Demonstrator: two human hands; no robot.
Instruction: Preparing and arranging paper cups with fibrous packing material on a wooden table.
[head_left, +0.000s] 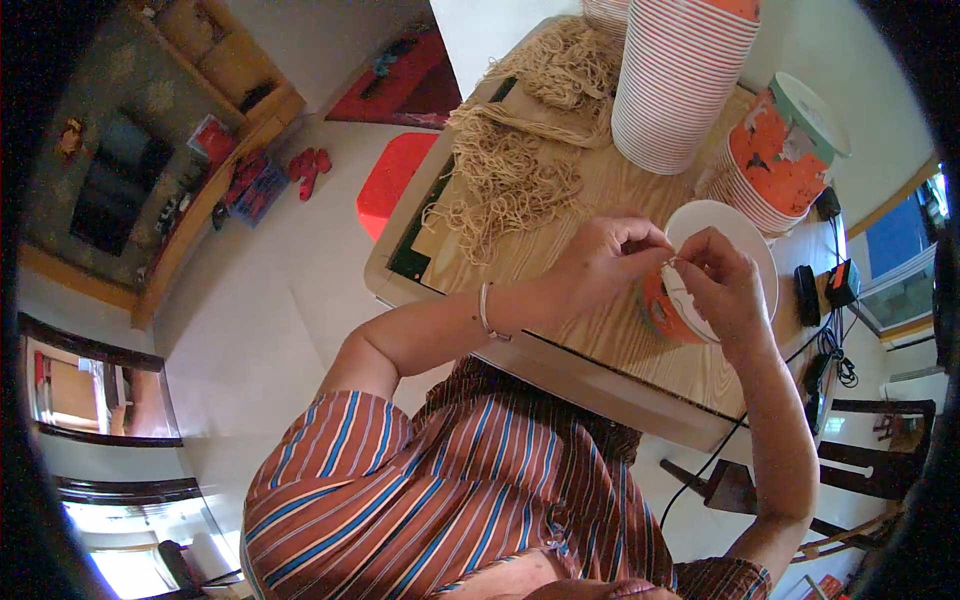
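Observation:
Over the right part of the table, my left hand (612, 252) and my right hand (722, 287) meet with fingertips pinched together. Both are closed on something small and pale that I cannot make out. Directly beneath them is an orange-patterned paper tub (660, 308), partly hidden by my right hand. A round white lid or rim (738, 222) shows just behind the fingers, and a small white piece (679, 292) lies under them. Left of my hands, a loose heap of tan twine (505, 180) spreads over the tabletop.
A tall stack of white paper tubs (680, 85) stands at the back of the wooden table (600, 350). To its right is a shorter stack of orange tubs (775, 155) with a green-rimmed one on top. Black adapters and cables (835, 290) lie at the right edge. A red stool (393, 180) stands left.

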